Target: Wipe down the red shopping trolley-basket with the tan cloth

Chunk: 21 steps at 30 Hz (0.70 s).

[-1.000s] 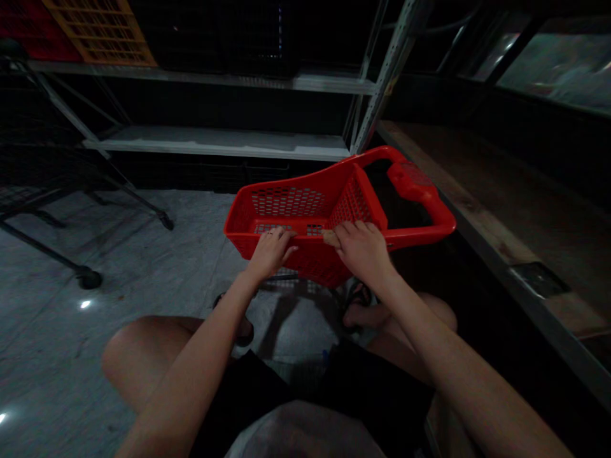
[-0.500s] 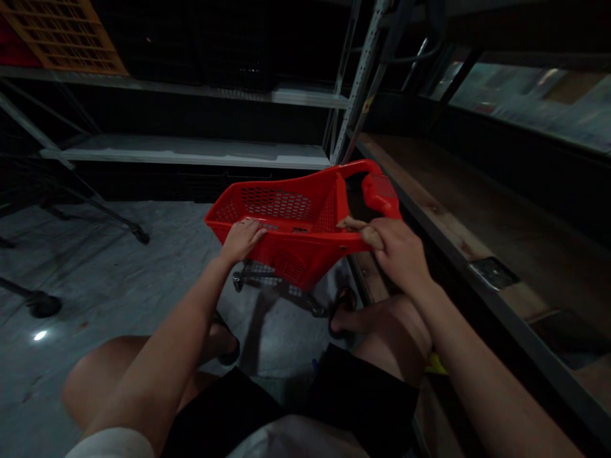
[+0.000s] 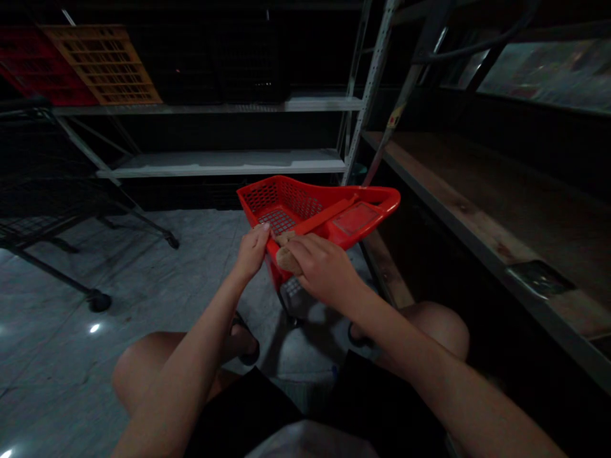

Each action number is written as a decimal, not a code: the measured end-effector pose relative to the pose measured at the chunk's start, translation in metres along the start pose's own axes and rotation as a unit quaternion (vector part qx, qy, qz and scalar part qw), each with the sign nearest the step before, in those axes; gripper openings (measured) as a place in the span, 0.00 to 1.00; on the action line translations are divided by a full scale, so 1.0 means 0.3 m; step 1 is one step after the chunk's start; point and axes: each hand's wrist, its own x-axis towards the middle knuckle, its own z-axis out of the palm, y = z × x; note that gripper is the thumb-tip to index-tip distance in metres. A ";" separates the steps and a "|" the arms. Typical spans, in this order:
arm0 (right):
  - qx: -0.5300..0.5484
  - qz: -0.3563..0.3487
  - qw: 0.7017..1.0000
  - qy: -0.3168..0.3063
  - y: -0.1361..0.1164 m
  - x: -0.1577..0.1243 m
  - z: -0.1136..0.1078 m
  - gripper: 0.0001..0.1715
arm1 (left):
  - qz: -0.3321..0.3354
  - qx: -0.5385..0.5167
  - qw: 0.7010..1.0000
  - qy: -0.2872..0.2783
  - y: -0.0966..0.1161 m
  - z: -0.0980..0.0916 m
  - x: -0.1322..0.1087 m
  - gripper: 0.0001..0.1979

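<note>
A red plastic shopping cart (image 3: 325, 217) with perforated basket walls stands on the floor between my knees, its handle end toward the right. My left hand (image 3: 252, 252) is closed over the near rim of the basket, thumb on top. Bunched in the fingers of my right hand (image 3: 328, 268) is a tan cloth (image 3: 287, 259), pressed against the same near rim, just right of my left hand. My right fingertips and part of the rim are covered by the cloth and hand.
A metal shelf rack (image 3: 229, 162) runs behind the cart, with a yellow crate (image 3: 107, 67) and a red crate (image 3: 41, 67) on it. At left stands a dark wheeled cart (image 3: 48, 270). A wooden ledge (image 3: 477, 184) with a metal edge borders the right.
The red cart has turned, its handle end swinging nearer to me. My right hand with the cloth has moved left along the rim, close to my left hand. The view has shifted slightly.
</note>
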 end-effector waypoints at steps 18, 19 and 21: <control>0.010 0.156 0.968 0.197 0.261 -0.121 -0.013 0.22 | -0.062 -0.044 0.989 -0.127 -0.057 -0.245 0.205 0.26; 0.021 0.147 0.968 0.202 0.209 -0.098 0.003 0.23 | -0.085 -0.010 0.988 -0.129 -0.029 -0.273 0.214 0.23; 0.046 0.116 0.975 0.182 0.107 -0.050 0.035 0.26 | -0.100 0.051 0.987 -0.115 0.051 -0.316 0.218 0.18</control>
